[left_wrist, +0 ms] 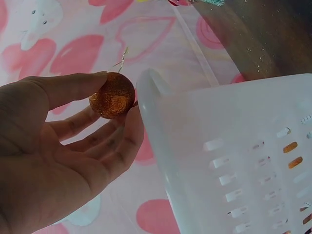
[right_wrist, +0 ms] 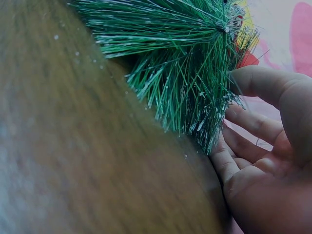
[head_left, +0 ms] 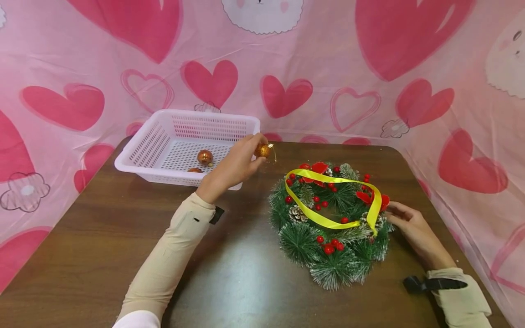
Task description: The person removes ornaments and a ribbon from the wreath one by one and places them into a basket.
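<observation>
Between thumb and fingertips, my left hand pinches a glittery copper-orange Christmas bauble just past the right end of the white plastic basket. The bauble's gold hanging string sticks out on its far side; the left wrist view shows the bauble apart from the basket wall. A green Christmas wreath with red berries, pine cones and red flowers lies on the table. My right hand holds its right edge, thumb and fingers about the needles. Some fingertips are hidden behind the greenery.
A shiny copper bauble lies in the basket, with another partly hidden by its front rim. A yellow ribbon loop rests over the wreath. The brown table ends at a pink heart-printed cloth behind and at the sides.
</observation>
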